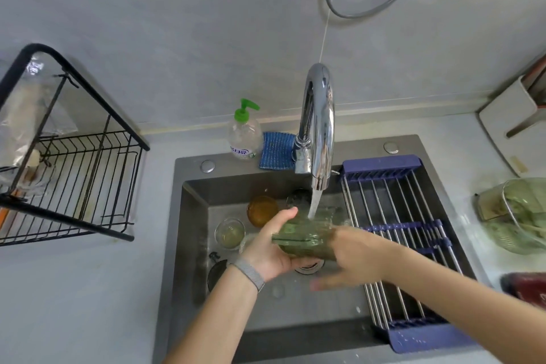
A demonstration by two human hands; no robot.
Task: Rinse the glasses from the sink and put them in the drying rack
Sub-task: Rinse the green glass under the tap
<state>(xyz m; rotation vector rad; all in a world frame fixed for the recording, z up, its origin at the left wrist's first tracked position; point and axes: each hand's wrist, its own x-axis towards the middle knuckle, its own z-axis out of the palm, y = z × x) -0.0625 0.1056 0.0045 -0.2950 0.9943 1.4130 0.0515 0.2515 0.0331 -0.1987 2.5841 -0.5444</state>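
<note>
- Green glass (307,238) lies on its side over the sink (195,216), right under the water stream (313,204) from the faucet (319,127). Open end seems to point right, but blur + splash make that unsure.
- Left hand (271,248) grips the glass from the base side, thumb over the top, fingers curled under.
- Right hand (351,257) sits at the other end of the glass, motion-blurred; fingers look spread and mostly straight. Can't tell if any are inside the rim or just rubbing the outside.
- Still in the sink: amber glass (262,211) and clear glass (230,233), both upright, just beside each other, directly behind/left of the held 1. So at least 2 more to rinse.
- Risk 1: wet glass slips. Only the left hand has a real hold; if the right hand's rubbing pushes against it, the glass can twist out and drop onto the 2 glasses below, prob chipping.
- Risk 2: water hitting the curved side sprays outward, maybe over the counter (88,289) and the soap bottle (245,133).
- Risk 3: glass knocks the faucet spout when lifted, since it's close under it.
- Risk 4: which rack? Black wire rack (88,180) sits on the counter at left, well apart from the sink; blue roll-up rack (399,230) lies across the sink's right side, near the right hand. The carry to the black 1 is longer w/ a dripping glass, so more chance of a slip.
</note>
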